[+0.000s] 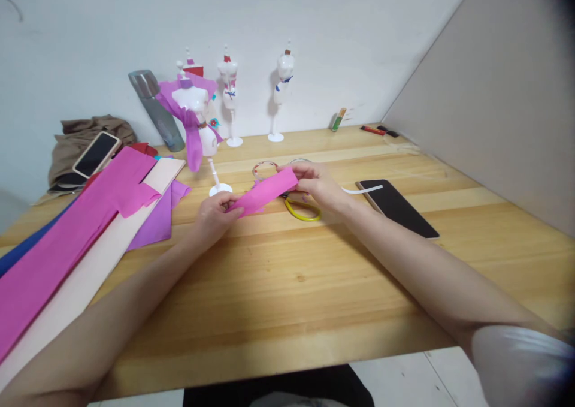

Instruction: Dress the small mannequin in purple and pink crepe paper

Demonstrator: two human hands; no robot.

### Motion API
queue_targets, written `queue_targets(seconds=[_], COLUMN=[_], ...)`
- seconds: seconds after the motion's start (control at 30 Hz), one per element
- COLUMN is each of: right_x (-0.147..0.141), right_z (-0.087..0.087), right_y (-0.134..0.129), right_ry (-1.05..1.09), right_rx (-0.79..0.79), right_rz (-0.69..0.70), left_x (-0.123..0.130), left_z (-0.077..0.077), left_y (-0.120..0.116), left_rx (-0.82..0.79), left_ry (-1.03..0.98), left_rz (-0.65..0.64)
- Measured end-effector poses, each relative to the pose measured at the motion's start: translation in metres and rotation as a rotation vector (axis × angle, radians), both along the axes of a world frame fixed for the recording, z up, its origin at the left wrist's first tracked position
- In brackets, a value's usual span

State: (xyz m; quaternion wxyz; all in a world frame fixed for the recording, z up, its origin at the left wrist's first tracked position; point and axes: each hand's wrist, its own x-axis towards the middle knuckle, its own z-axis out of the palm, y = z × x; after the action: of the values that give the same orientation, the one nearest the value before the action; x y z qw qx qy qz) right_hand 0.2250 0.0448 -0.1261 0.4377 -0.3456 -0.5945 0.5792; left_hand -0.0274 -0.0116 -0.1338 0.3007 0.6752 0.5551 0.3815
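Observation:
A short strip of bright pink crepe paper (268,192) is stretched between my two hands, above the wooden table. My left hand (216,214) pinches its lower left end. At the upper right end, my right hand (317,184) grips it between thumb and fingers. Under and behind my right hand lie scissors with a yellow handle (304,217), their blades mostly hidden. Just beyond my left hand stands a small white mannequin (191,99) draped in purple material, on a round white base.
Long pink (67,239), cream and purple sheets lie at the left, near a phone (97,154) and brown cloth. A bottle (157,110) and more mannequins (229,89) stand along the wall. On the right rests a dark tablet-like slab (399,209) with a white strip over its edge.

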Motion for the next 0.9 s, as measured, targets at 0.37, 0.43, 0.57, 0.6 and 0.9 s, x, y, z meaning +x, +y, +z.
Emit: queue_targets(seconds=[0.37,0.43,0.57,0.6,0.9], right_x=[-0.004,-0.006,-0.006,-0.006,-0.005], right_z=[0.006,0.006,0.003,0.002,-0.007], right_y=[-0.005,-0.006,-0.006,-0.005,0.005], right_ry=[-0.155,-0.103,-0.018,-0.019,-0.025], right_rx=[0.183,0.187,0.107,0.086,0.090], right_rz=[-0.024,-0.030,0.031,0.049,-0.011], left_x=[0.002,0.002,0.003,0.003,0.000], left_z=[0.006,0.006,0.007,0.007,0.008], left_y=[-0.004,-0.005,-0.006,-0.006,-0.009], left_rx=[0.072,0.088,0.114,0.110,0.097], left_ry=[0.044,0.014,-0.056,-0.079,-0.203], left_rz=[0.043,0.049,0.073,0.081,0.173])
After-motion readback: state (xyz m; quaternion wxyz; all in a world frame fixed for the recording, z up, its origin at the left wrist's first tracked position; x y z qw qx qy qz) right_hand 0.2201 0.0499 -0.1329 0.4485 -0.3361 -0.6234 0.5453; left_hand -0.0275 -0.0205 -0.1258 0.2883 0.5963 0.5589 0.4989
